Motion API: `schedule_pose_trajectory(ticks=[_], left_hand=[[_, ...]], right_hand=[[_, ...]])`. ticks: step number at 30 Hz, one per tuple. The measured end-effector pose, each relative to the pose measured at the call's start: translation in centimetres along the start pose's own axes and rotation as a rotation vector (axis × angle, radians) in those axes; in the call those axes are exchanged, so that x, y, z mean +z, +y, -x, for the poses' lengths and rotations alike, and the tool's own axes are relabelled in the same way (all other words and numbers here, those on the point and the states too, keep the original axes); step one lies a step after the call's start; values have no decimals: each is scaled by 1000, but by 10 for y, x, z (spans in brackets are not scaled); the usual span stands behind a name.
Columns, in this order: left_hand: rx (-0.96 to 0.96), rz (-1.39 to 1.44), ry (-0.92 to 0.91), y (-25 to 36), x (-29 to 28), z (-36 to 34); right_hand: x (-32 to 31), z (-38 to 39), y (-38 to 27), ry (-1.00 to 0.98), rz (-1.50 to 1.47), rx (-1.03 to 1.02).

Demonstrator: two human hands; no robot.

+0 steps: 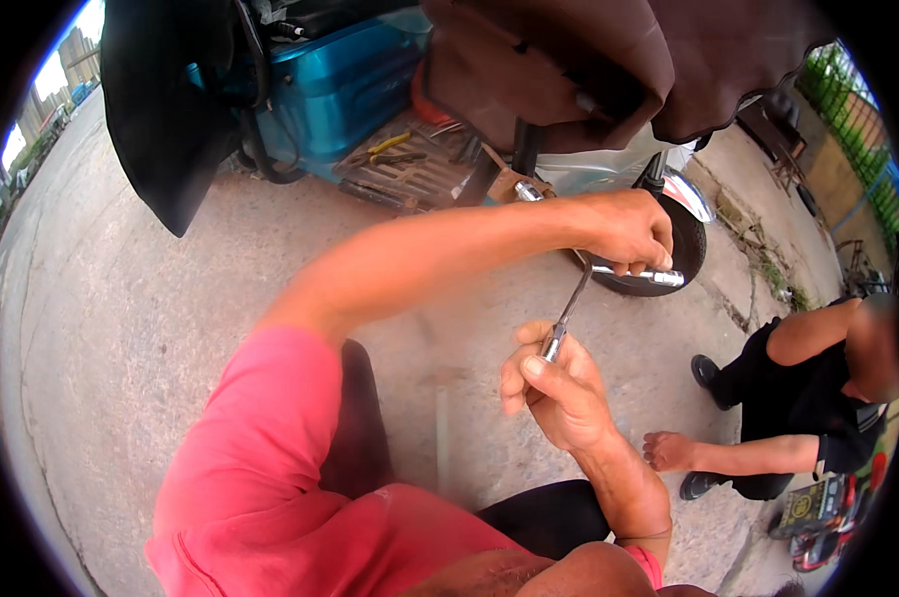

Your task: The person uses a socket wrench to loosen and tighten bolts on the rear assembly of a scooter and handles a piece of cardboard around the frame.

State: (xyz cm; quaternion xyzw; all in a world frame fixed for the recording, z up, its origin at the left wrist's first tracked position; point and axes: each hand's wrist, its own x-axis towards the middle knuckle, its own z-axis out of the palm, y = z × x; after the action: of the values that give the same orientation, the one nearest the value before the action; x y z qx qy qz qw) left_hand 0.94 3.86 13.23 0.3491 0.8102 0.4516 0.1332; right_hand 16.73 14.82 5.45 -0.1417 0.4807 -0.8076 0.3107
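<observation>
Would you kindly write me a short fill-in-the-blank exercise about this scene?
1. In the picture, the left hand is ____ (higher or lower) than the right hand.
2. The lower end of the metal tool is in the wearer's ____ hand.
3. The bright hand tool lying on the slatted board is ____ in colour.
4. The person dressed in black is near the picture's ____ edge.

Missing words: higher; right; yellow; right.

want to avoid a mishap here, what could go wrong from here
The bent metal tool could slip, since the right hand seems to hold only its lower end between thumb and fingers.

The yellow tool appears to lie loose on the slatted footboard, so a jolt might knock it off.
</observation>
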Motion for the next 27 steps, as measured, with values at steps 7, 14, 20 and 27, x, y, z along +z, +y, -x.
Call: schedule_pose_trajectory(ticks=[7,14,20,27], left_hand=[[-290,462,502,-97,35,139],[38,351,-85,-107,75,43],[441,912,13,-73,113,-24],[451,691,134,-101,114,-45]], right_hand=[[3,0,-3,-4,10,10],[19,-2,6,152,32,8],[31,-8,8,194,59,60],[34,-3,-17,249,-91,36]])
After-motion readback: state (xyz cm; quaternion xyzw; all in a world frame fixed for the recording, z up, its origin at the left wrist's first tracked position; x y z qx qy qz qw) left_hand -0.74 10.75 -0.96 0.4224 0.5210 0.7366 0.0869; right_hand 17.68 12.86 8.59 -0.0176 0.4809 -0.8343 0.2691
